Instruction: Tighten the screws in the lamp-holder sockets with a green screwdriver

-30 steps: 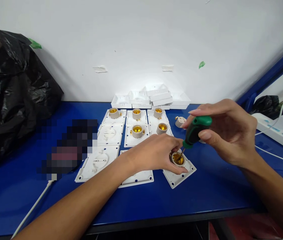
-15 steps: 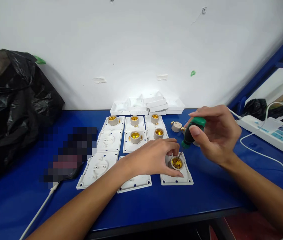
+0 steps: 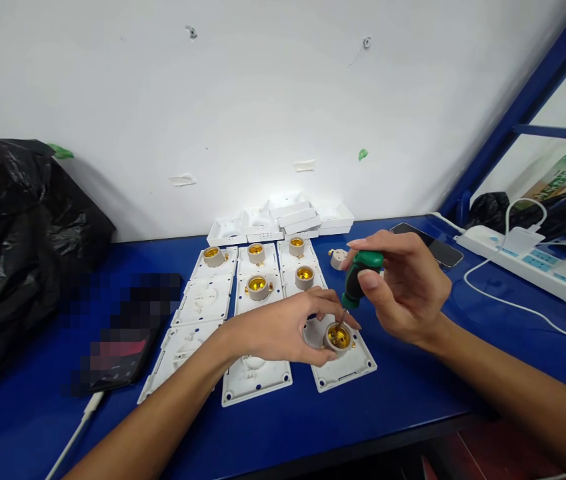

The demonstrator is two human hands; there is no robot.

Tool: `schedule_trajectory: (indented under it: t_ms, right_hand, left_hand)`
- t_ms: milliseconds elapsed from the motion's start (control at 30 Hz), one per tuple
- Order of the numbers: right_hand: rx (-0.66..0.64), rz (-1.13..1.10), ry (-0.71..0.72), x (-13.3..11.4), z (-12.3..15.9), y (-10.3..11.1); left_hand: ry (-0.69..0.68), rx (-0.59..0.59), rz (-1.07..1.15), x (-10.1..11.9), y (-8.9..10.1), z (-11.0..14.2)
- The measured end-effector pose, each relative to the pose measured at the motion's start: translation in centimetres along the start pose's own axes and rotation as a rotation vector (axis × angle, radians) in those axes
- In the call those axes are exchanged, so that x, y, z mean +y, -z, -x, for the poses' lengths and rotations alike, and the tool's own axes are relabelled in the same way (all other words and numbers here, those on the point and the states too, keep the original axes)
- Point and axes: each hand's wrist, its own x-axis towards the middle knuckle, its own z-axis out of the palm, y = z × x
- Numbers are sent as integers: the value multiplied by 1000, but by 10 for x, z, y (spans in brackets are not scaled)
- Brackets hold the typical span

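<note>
Steadying socket w/ left hand, right hand gripping screwdriver

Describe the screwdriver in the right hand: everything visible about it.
The screwdriver has a stubby handle, bright green at the cap and darker below, that looks like plastic or rubber, and a thin metal shaft. It is tilted, cap up and to the right, with the tip down inside the brass-lined lamp socket on a white plate. The right hand grips the handle with fingers over the cap and the thumb on its side. The left hand steadies the socket.
</note>
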Motion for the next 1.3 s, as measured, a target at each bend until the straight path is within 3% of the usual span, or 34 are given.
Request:
schedule_trajectory:
  t_ms: [200,1300]
  right_hand:
    - [-37,-43,-18,-1,-1,0]
    - [-23,37,3,-3,-1,2]
  left_hand:
    - [129,47,-10,-6,-3,-4]
    - [87,45,48,-11,-3,-4]
